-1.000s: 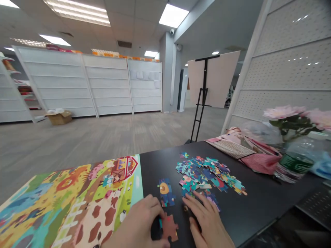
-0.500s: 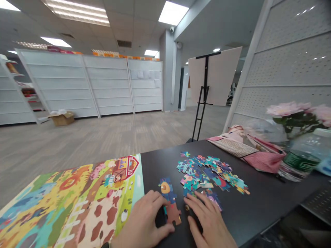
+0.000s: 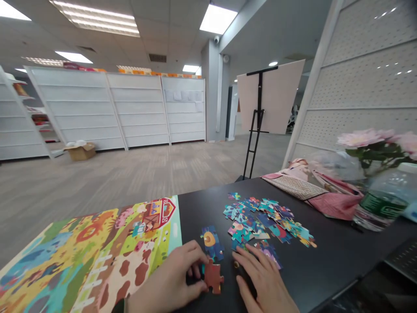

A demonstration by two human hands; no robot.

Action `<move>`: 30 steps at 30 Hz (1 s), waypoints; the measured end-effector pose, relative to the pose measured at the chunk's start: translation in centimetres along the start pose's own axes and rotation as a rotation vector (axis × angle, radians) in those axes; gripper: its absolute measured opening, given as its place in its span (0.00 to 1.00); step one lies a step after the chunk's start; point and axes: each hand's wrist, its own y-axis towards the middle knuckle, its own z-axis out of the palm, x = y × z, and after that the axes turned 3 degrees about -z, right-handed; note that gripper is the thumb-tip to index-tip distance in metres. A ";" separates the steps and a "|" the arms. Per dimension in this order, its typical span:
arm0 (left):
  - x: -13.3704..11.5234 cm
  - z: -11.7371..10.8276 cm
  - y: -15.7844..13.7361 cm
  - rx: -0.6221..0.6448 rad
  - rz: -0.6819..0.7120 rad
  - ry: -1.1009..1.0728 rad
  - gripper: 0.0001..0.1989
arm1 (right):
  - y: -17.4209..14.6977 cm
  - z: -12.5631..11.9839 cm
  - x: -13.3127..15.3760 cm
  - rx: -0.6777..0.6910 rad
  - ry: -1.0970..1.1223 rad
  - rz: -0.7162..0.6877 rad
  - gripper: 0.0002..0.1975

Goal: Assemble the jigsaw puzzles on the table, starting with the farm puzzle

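My left hand (image 3: 177,276) pinches the left edge of a brown jigsaw puzzle piece (image 3: 213,277) between thumb and fingers, low over the dark table. Just beyond it lies a joined strip of blue puzzle pieces (image 3: 212,244) with a yellow-orange figure; whether the brown piece touches it I cannot tell. My right hand (image 3: 260,276) rests palm down with its fingers stretched out, the tips at the near edge of a loose heap of colourful puzzle pieces (image 3: 257,221). A small dark thing with a gold ring (image 3: 236,264) shows by the right thumb, mostly hidden.
An illustrated farm-animal board (image 3: 130,248) covers the table's left side. A pink pouch (image 3: 335,204), a plastic bottle (image 3: 381,204) and pink flowers (image 3: 365,138) stand at the right. Along the lower right is a dark keyboard-like device (image 3: 404,263). Beyond the table stands an easel (image 3: 250,148).
My left hand has drawn the brown piece slightly left and toward me, away from the blue strip, and turned it a little. The right hand has hardly moved.
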 end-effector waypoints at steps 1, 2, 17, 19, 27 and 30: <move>0.4 -0.4 0.0 -0.003 0.003 -0.035 0.15 | 0.0 0.1 -0.1 0.005 0.001 0.001 0.20; 0.8 -0.7 0.1 -0.008 0.005 -0.057 0.13 | 0.0 0.1 -0.1 0.008 0.002 0.003 0.20; -0.3 0.3 0.2 -0.251 -0.144 0.242 0.23 | 0.1 0.8 -0.7 -0.027 -0.029 -0.041 0.19; -1.0 0.8 0.1 -0.223 -0.209 0.270 0.23 | 0.1 0.9 -0.7 -0.032 -0.020 -0.042 0.19; 0.2 0.4 0.3 -0.159 -0.090 0.079 0.18 | 0.0 0.8 -0.7 -0.032 -0.029 -0.047 0.19; 0.8 0.1 0.3 -0.137 -0.007 0.037 0.18 | 0.1 0.9 -0.9 -0.035 -0.033 -0.066 0.19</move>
